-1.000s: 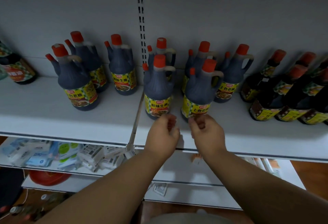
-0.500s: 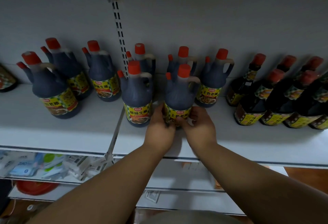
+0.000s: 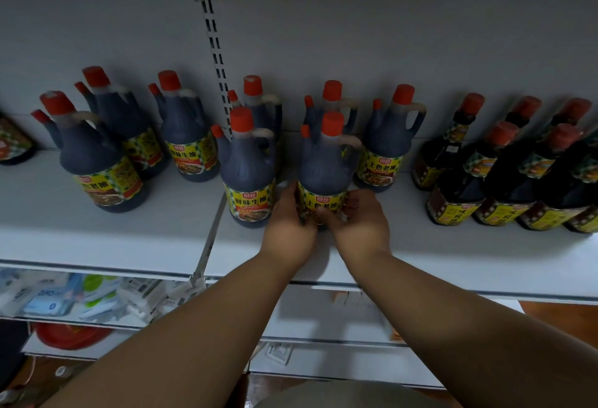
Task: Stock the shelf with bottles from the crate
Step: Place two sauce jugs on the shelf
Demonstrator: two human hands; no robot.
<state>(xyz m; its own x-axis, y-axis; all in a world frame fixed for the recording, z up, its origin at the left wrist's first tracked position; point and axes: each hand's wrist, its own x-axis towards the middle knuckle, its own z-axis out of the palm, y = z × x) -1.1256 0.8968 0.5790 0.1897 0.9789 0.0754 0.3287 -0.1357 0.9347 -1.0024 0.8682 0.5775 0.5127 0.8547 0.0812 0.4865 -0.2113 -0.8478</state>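
Observation:
A dark soy sauce jug (image 3: 325,165) with a red cap and yellow label stands upright on the white shelf (image 3: 453,252), in the front row. My left hand (image 3: 286,229) grips its base from the left and my right hand (image 3: 359,224) grips it from the right, thumbs across the label. A matching jug (image 3: 247,168) stands just to its left, touching my left hand. Several more jugs stand behind and to the left. No crate is in view.
Slimmer dark bottles (image 3: 504,174) with red caps crowd the shelf's right end. A slotted upright (image 3: 215,48) runs up the back wall. Lower shelves hold small white and blue packets (image 3: 81,294). A red round object (image 3: 69,336) lies below at the left.
Both hands went forward from just short of the front jug and closed round its base. The view has shifted right and nearer to the shelf.

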